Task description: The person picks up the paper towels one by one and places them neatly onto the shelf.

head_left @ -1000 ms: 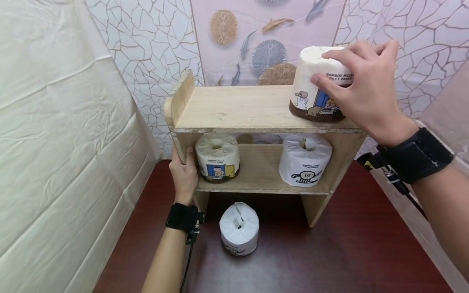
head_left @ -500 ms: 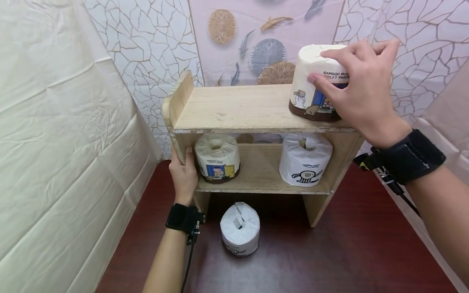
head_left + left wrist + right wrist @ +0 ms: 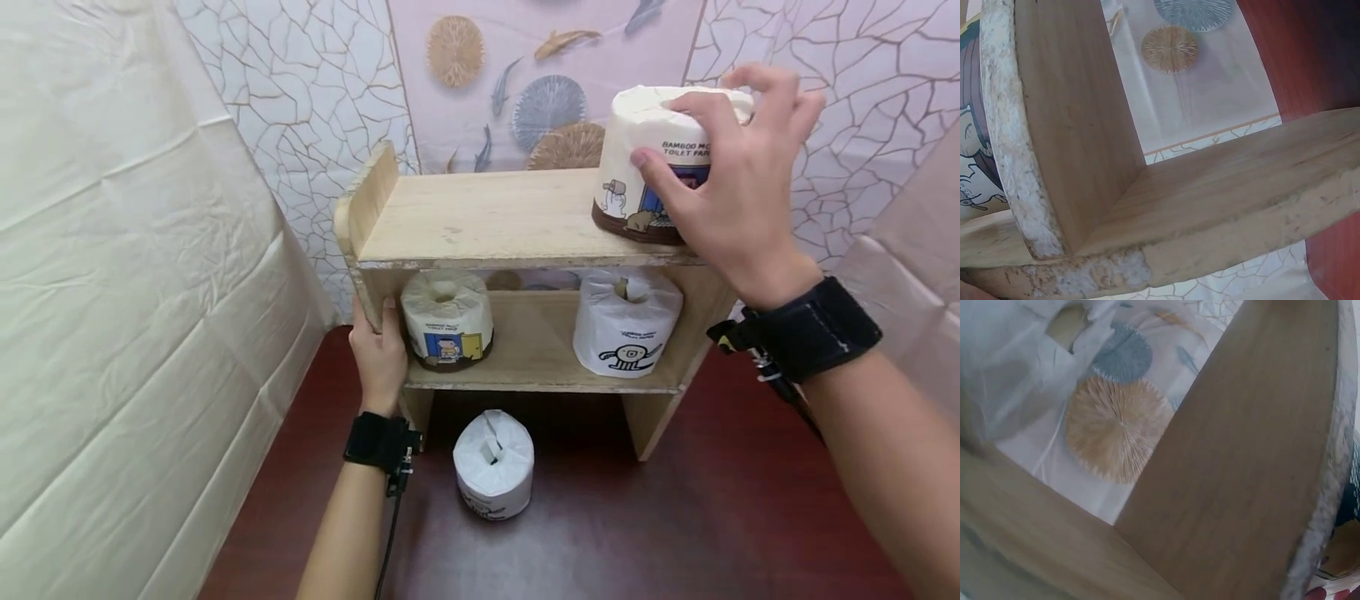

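On the right end of the top board of a small wooden shelf [image 3: 480, 212] stands a toilet roll [image 3: 626, 150] in a printed cream wrapper. My right hand [image 3: 742, 183] holds it, thumb against its front and a finger over its top; its far side is hidden. My left hand [image 3: 379, 358] grips the shelf's left side panel, its thumb inside and the other fingers mostly hidden behind. Beside that thumb, a cream toilet roll [image 3: 447, 321] stands on the middle board. The left wrist view shows mostly the wooden side panel [image 3: 1235, 194].
A white toilet roll [image 3: 627, 325] stands at the right of the middle board. Another white roll [image 3: 493, 467] stands on the dark red table [image 3: 600, 533] before the shelf. Pale cloth [image 3: 127, 292] hangs at the left; a patterned backdrop [image 3: 300, 100] rises behind.
My right wrist has shifted left, and its rear fingers now stand higher over the roll. The held roll has turned slightly, its print moving left. My left hand keeps its place on the panel.
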The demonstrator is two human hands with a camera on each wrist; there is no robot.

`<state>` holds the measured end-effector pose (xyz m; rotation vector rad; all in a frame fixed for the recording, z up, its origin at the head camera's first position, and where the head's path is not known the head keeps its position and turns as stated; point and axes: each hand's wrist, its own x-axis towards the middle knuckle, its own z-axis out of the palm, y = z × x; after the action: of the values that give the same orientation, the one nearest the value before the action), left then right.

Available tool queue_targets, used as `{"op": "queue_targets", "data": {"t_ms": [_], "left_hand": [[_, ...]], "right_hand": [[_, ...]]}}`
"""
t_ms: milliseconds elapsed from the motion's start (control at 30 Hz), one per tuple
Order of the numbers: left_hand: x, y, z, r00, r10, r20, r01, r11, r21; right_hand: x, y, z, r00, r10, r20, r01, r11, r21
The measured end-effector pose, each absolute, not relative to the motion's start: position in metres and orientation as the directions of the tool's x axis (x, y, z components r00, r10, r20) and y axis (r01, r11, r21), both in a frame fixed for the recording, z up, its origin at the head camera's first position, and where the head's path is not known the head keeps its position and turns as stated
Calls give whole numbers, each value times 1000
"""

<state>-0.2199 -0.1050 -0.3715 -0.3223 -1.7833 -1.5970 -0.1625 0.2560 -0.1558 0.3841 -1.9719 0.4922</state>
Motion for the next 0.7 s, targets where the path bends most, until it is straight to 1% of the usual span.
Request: {"op": "queue_targets", "data": {"t_ms": [100,200,400,433,633,700], "left_hand": [[-220,-105,-371,-713,-271,647,611,212,762],[-220,-105,-370,-704,-273,656,619,216,755],[-221,-102,-372,-692,-272,669,634,213,743],[-221,-102,-371,-694,-273,667,633,210,745],[-218,-101,-366,-719,-283,635,605,197,772],[-217,-100,-366,-727,-288,624,595,190,781]], "right_hand": [[-164,257,-160,-403,12,915,-492,840,-227],[-162,257,-160,-393,59,918,-532,800,-279],[-149,262,-163,-431,142,891,-581,712,-395],[-147,262,-164,-436,154,887,-580,706,-408],[-141,263,-169,-411,213,887,-610,659,-441],[-138,265,-172,-411,233,881,-613,645,-456]]}}
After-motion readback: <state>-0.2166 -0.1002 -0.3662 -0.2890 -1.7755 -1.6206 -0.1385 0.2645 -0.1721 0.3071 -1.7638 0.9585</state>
